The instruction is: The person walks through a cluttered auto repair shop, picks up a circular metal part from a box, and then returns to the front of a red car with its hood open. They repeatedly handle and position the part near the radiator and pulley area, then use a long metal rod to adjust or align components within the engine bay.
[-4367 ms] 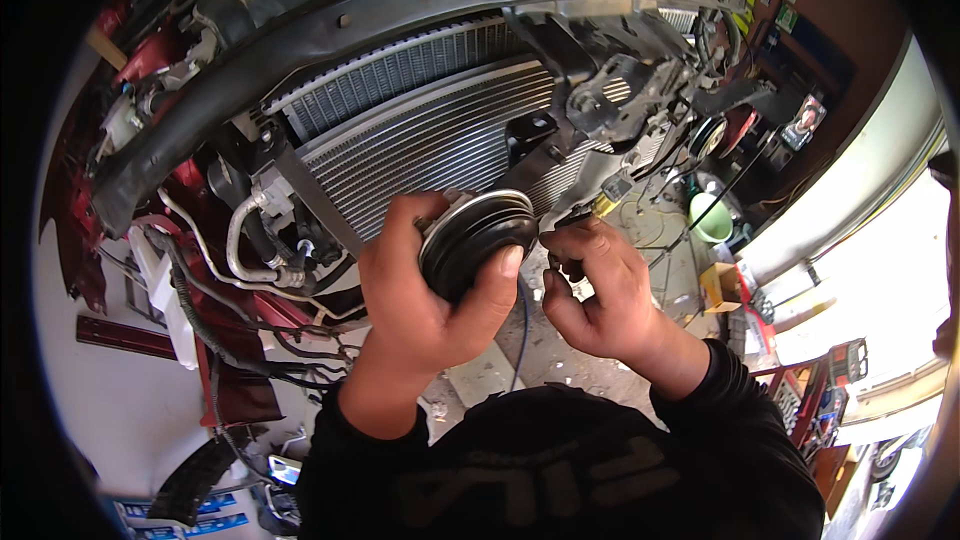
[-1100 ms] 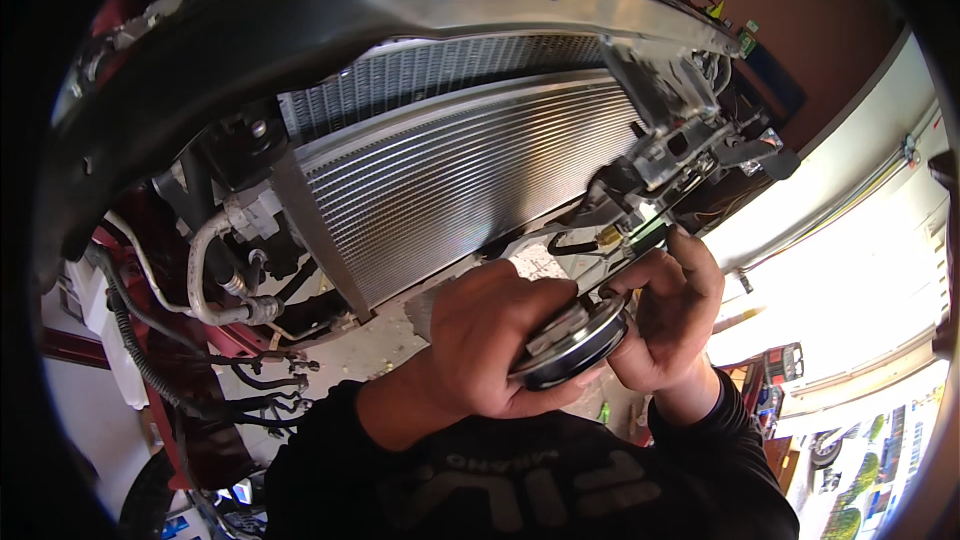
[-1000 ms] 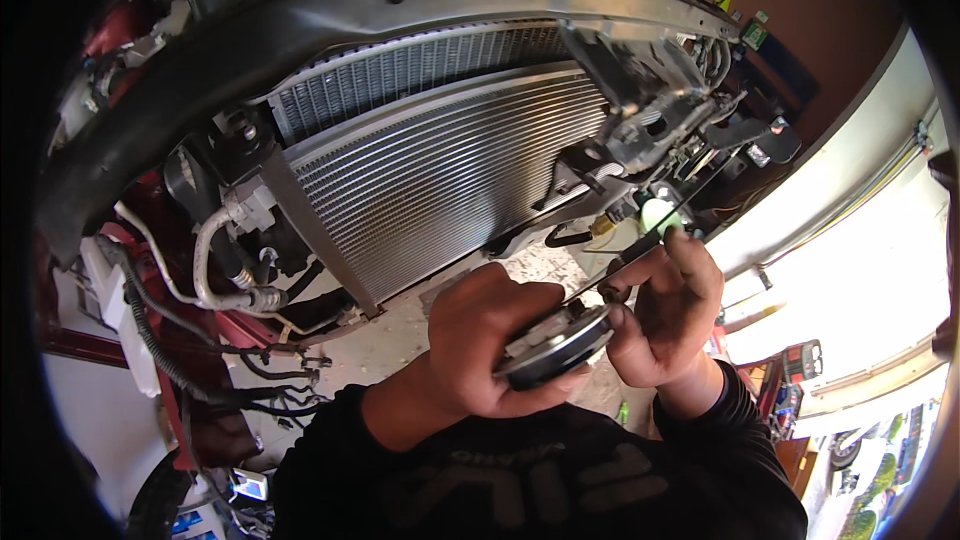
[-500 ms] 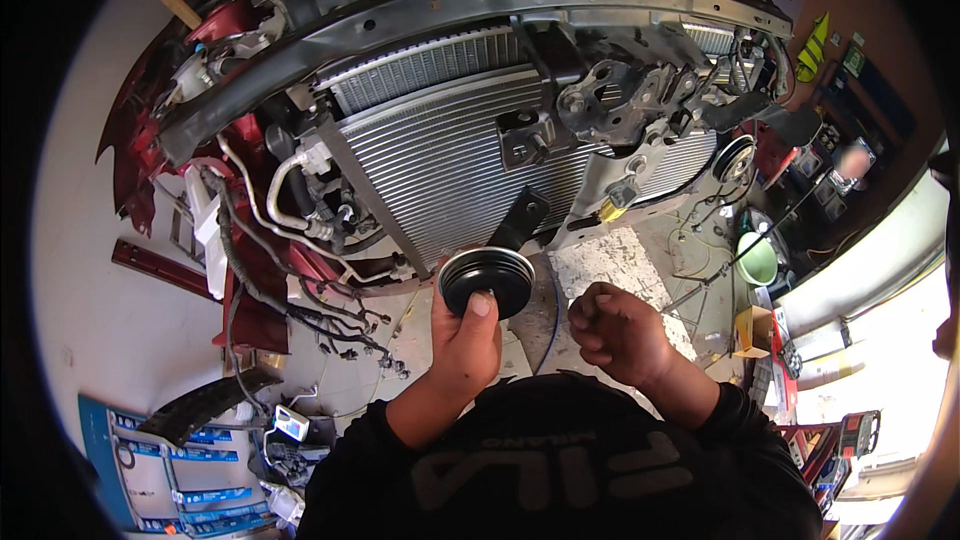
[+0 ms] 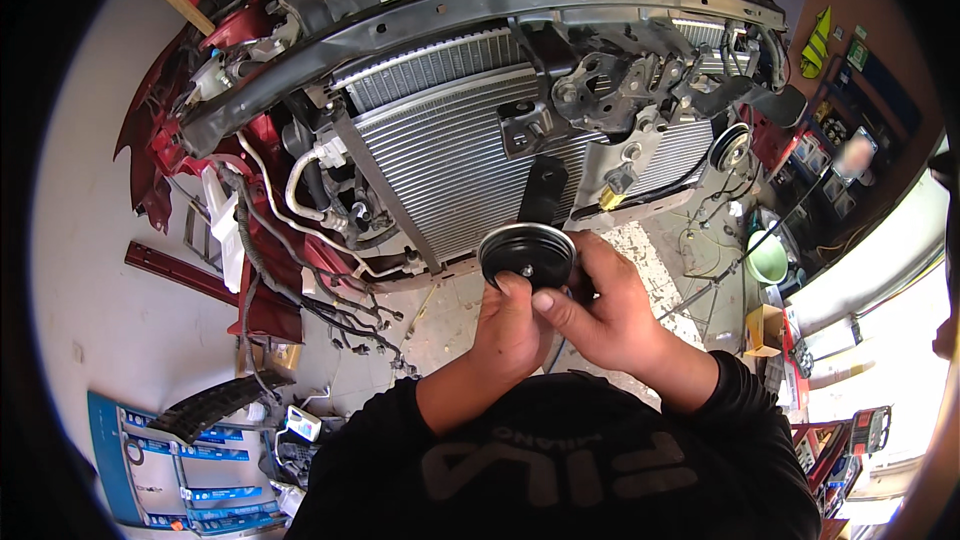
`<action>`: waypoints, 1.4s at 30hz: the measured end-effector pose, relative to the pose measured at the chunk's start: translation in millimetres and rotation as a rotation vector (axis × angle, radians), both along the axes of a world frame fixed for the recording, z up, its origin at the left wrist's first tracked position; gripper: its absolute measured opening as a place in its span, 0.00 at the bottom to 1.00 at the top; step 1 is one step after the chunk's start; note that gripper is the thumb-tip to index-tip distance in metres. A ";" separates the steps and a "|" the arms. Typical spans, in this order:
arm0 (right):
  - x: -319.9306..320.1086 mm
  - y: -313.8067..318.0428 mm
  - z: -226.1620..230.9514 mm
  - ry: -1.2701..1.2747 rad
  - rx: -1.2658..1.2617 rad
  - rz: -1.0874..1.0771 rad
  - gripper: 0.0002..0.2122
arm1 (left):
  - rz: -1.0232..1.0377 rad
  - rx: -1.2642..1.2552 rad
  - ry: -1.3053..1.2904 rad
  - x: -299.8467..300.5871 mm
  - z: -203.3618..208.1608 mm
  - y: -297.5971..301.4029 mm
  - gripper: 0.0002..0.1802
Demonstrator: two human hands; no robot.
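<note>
A round black car horn (image 5: 527,252) with a pale rim is held up in front of my chest, its flat face turned toward me. From its far side a black metal bracket (image 5: 543,190) sticks up, with a hole near the top. My left hand (image 5: 508,332) grips the horn from below left, thumb on the lower part of its face. My right hand (image 5: 607,308) is closed around its right side, thumb near the lower rim; some fingers are hidden behind it. Beyond stands the car's radiator (image 5: 450,160), and a similar round horn (image 5: 729,147) hangs at its right.
A long dark crossbeam (image 5: 440,10) spans above the radiator. Loose wiring (image 5: 350,325) dangles at the left beside red body panels. A connector with a yellow tip (image 5: 613,195) hangs at the centre. A green bowl (image 5: 767,258) and a cardboard box (image 5: 764,330) are at the right.
The horn has moved right in my left hand. My right hand has come in from the right and closed on the horn; before, it was apart from it with curled fingers.
</note>
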State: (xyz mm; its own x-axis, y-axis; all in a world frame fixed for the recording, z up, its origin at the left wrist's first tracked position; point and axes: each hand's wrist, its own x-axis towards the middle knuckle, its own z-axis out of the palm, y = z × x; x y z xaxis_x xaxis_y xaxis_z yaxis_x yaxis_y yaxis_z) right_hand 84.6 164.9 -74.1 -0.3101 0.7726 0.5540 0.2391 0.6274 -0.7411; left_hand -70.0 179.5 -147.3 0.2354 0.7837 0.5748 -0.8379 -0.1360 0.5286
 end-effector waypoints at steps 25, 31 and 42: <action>85.1 32.5 122.2 -0.443 0.367 0.001 0.16 | 0.299 0.034 0.412 20.7 85.2 15.1 0.16; 38.7 31.7 16.5 0.093 -0.062 -0.006 0.11 | 0.554 0.061 0.471 0.0 72.7 14.8 0.17; 17.6 36.4 -6.9 0.279 -0.219 -0.051 0.13 | 0.755 0.136 0.676 -11.7 67.1 26.3 0.18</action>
State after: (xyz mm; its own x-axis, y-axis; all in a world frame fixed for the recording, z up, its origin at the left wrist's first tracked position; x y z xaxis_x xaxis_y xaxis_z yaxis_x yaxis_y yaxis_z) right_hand 102.1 201.3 -81.0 -0.1286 0.8929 0.4314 0.0352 0.4388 -0.8979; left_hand -81.7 205.8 -80.2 0.0149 0.7998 0.6001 -0.0403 -0.5992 0.7996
